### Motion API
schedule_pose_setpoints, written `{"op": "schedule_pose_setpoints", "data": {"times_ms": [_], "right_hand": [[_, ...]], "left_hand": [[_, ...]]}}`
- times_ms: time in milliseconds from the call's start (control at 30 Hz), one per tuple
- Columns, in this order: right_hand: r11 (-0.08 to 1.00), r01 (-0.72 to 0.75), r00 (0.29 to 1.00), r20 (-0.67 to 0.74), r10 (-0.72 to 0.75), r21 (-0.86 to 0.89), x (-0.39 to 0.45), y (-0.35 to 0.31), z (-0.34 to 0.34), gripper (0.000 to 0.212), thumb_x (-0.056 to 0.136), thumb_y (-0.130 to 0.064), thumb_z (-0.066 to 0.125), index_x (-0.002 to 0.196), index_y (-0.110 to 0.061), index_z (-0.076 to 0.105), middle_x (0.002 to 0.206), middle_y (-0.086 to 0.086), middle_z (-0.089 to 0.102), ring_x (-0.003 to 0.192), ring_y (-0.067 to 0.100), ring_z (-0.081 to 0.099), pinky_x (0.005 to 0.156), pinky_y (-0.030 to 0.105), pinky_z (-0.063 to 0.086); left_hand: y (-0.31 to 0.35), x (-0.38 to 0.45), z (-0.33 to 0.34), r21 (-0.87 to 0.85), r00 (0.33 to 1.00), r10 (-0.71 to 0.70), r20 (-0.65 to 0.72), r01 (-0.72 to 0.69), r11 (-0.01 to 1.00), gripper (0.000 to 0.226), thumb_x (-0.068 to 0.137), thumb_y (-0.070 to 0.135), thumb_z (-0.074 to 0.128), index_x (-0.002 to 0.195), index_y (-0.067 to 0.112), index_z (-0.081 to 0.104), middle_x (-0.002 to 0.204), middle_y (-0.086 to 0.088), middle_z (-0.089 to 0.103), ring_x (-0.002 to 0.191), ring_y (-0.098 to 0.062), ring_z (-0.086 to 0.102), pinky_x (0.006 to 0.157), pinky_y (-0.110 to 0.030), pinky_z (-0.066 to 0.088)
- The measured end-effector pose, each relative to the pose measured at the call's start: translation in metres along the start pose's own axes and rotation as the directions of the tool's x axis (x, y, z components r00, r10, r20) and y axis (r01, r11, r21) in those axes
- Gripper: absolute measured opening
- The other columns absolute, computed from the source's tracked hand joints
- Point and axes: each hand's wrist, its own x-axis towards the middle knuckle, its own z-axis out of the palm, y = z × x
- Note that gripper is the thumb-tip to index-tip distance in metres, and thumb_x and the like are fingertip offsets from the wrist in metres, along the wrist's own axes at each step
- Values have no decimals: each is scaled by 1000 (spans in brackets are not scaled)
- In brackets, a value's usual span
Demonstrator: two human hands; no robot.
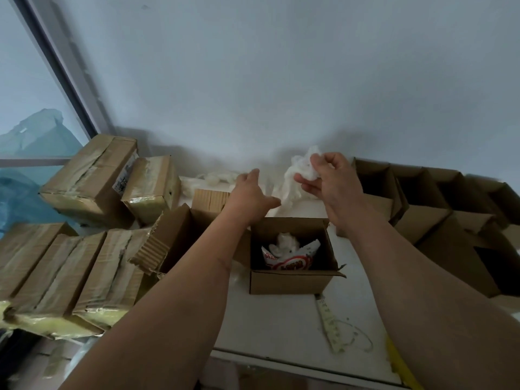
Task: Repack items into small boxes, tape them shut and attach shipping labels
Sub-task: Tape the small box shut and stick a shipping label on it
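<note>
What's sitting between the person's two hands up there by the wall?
In the head view, white stuffing hangs between them: the right hand pinches its top, while the open left hand reaches toward it.

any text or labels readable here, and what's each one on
None can be read in full.
Red and white snack packet in the open cardboard box: red lettering, too blurred to read.
White shipping label on the taped brown carton at left: dark print, too small to read.
Pale ruler-like strip on the white table: marks unreadable.

Matt corrugated cardboard box (289, 280), glossy printed plastic packet (289, 260) inside, soft white fibrous stuffing (298, 175).
</note>
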Motion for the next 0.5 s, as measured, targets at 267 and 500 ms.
{"op": "schedule_pose_setpoints", "data": {"times_ms": [267,500], "right_hand": [[980,137,989,77,-127,-146,-41,-3,-17,19,98,-25,57,109,-10,57,113,11,64,86,19,74,82,35,59],[983,107,990,107,-91,-151,-79,-3,-43,13,98,-23,55,103,-11,58,99,2,68,84,21,73,77,37,60]], "left_hand": [[17,-43,-3,148,919,345,-192,-321,936,46,90,10,59,134,17,47,138,-1,40,114,-20,53,83,-25,42],[2,-75,-14,404,921,384,71,-378,833,14,93,38,59,103,28,61,108,11,58,108,-14,52,101,-31,34]]}}
